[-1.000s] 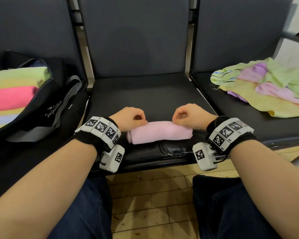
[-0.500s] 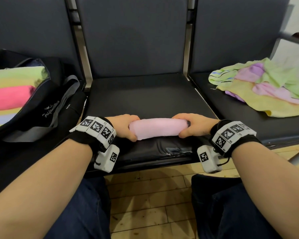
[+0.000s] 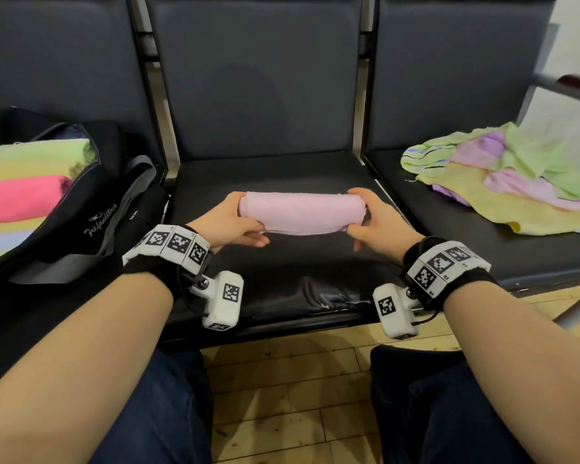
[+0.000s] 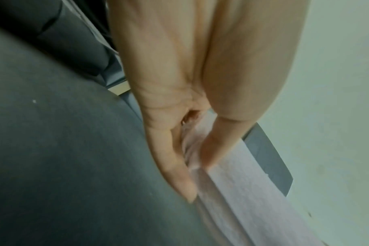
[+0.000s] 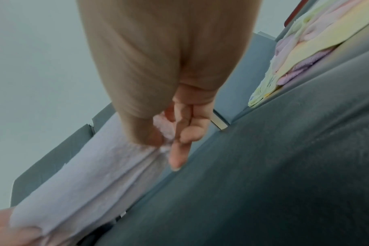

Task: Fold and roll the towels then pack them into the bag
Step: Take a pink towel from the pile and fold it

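Note:
A rolled pale pink towel point(image 3: 302, 212) is held level above the middle seat point(image 3: 275, 172). My left hand point(image 3: 235, 222) grips its left end, thumb on top and fingers underneath. My right hand point(image 3: 369, 222) grips the right end the same way. In the left wrist view the left hand point(image 4: 192, 159) pinches the pink towel point(image 4: 242, 191) between thumb and fingers. The right wrist view shows the right hand point(image 5: 169, 138) closed round the towel's point(image 5: 91, 176) end. An open black bag point(image 3: 81, 209) on the left seat holds several rolled towels point(image 3: 24, 192).
A loose heap of green, pink, purple and yellow towels point(image 3: 516, 175) lies on the right seat, also in the right wrist view as a heap point(image 5: 301, 45). The bag's grey strap point(image 3: 121, 216) hangs toward the middle seat. Seat backs stand behind; wooden floor point(image 3: 288, 396) and my knees below.
The pink roll was lying at the seat's front edge under both fists. Both hands took its ends and lifted it up and away from me.

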Tool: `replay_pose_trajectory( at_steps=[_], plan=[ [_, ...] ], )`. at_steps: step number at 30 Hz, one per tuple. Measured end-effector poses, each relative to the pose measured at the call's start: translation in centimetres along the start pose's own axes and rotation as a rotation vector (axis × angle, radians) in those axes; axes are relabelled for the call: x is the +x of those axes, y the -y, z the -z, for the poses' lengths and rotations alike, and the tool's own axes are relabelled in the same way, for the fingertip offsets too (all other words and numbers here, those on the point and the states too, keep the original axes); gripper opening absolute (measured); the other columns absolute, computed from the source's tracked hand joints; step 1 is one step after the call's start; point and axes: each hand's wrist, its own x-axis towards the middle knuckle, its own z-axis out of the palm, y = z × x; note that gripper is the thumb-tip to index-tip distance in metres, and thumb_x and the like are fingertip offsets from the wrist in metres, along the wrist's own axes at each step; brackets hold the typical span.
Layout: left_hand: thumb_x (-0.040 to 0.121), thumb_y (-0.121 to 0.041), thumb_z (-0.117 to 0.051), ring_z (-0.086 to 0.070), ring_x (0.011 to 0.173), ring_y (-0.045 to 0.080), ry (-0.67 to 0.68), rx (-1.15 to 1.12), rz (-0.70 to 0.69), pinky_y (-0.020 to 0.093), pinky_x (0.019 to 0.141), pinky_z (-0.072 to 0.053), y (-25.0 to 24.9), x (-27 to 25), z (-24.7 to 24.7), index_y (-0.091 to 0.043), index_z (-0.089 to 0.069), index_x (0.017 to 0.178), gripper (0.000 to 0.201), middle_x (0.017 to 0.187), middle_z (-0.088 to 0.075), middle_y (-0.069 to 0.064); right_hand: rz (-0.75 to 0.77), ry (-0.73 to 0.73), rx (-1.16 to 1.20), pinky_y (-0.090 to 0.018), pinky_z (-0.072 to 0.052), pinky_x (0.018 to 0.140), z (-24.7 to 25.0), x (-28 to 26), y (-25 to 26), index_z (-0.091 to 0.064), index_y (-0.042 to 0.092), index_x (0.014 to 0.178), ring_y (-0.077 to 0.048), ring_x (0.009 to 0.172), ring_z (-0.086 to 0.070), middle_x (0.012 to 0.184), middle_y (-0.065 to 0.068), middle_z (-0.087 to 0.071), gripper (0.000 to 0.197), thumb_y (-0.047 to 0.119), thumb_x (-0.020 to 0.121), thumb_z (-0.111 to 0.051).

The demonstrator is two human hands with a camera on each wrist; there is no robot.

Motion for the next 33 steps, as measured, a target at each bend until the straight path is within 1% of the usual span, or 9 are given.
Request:
replay_pose_trajectory(
  at_steps=[4,10,12,16,21,25,27,31,33],
  plan=[
    [0.078,0.019,-0.051,-0.057,0.103,0.026,-0.099,-0.165,-0.017,0.04,0.085,-0.055,0.0,0.4,-0.3,-0.018,-0.041,0.12,0.057,0.123,-0.042,0.009,0.022,-0.099,0.219,-0.035,-0.055,0.083,0.1,0.4,-0.1,-0.05,0.02,0.119,-0.025,0.103,-0.061,0.113,0.001,-0.055,0.054,-0.011,0.076,-0.063],
    [0.091,-0.02,-0.054,-0.06,0.1,0.024,-0.127,-0.372,0.101,0.034,0.064,-0.054,-0.3,0.7,-0.3,-0.014,-0.056,0.112,0.022,0.121,-0.058,0.012,-0.175,-0.027,0.63,-0.037,-0.056,0.076,0.1,0.3,0.6,-0.053,0.017,0.103,-0.025,0.102,-0.056,0.115,-0.005,-0.051,0.029,0.008,0.076,-0.06],
    [0.095,-0.02,-0.055,-0.058,0.103,0.025,-0.176,-0.296,0.088,0.038,0.065,-0.053,-0.1,0.8,-0.4,-0.018,-0.054,0.098,0.003,0.118,-0.057,0.011,-0.217,-0.074,0.618,-0.032,-0.053,0.07,0.0,0.3,0.8,-0.055,0.016,0.098,-0.022,0.097,-0.056,0.107,-0.004,-0.055,0.008,0.017,0.09,-0.057],
    [0.086,-0.008,-0.065,-0.06,0.104,0.028,-0.132,-0.243,0.098,0.042,0.069,-0.055,0.6,1.3,0.4,-0.01,-0.053,0.11,0.027,0.118,-0.056,0.014,-0.223,-0.1,0.541,-0.035,-0.052,0.07,0.1,0.4,0.3,-0.06,0.012,0.087,-0.023,0.09,-0.058,0.096,-0.007,-0.06,0.005,0.014,0.09,-0.063],
    [0.081,0.003,-0.062,-0.061,0.109,0.031,-0.019,-0.144,0.204,0.041,0.089,-0.051,0.5,1.1,0.9,0.006,-0.059,0.115,0.034,0.118,-0.063,0.02,-0.192,0.023,0.483,-0.044,-0.053,0.088,0.3,0.5,-0.5,-0.057,0.016,0.102,-0.025,0.106,-0.06,0.116,-0.009,-0.058,0.028,0.003,0.081,-0.071],
    [0.08,-0.003,-0.067,-0.061,0.108,0.03,0.041,0.049,0.235,0.042,0.098,-0.048,0.7,0.9,0.8,0.0,-0.066,0.102,0.022,0.115,-0.065,0.019,-0.179,0.125,0.307,-0.028,-0.051,0.084,0.2,0.3,-0.7,-0.063,0.012,0.107,-0.021,0.106,-0.058,0.111,-0.006,-0.061,0.031,0.0,0.08,-0.071],
    [0.073,-0.015,-0.075,-0.061,0.106,0.029,0.098,0.201,0.226,0.046,0.101,-0.045,0.9,0.9,0.9,-0.009,-0.07,0.098,0.026,0.115,-0.067,0.017,-0.189,0.182,0.259,-0.032,-0.051,0.089,0.2,0.2,-0.8,-0.066,0.01,0.104,-0.022,0.103,-0.06,0.109,-0.009,-0.064,0.028,-0.003,0.079,-0.07],
    [0.077,-0.018,-0.077,-0.062,0.098,0.024,0.092,0.273,0.173,0.043,0.095,-0.049,1.0,0.6,0.9,-0.015,-0.072,0.095,0.019,0.11,-0.069,0.015,-0.194,0.223,0.225,-0.029,-0.054,0.087,0.4,-0.1,-0.7,-0.069,0.003,0.105,-0.018,0.09,-0.065,0.1,-0.01,-0.069,0.028,-0.006,0.079,-0.07],
    [0.076,-0.018,-0.079,-0.063,0.086,0.019,0.042,0.22,0.132,0.035,0.08,-0.051,0.7,0.5,1.0,-0.015,-0.073,0.09,0.016,0.101,-0.071,0.015,-0.172,0.187,0.229,-0.024,-0.055,0.08,0.6,-0.1,-0.3,-0.069,0.001,0.106,-0.015,0.084,-0.065,0.095,-0.009,-0.07,0.029,-0.006,0.078,-0.071]
  ],
)
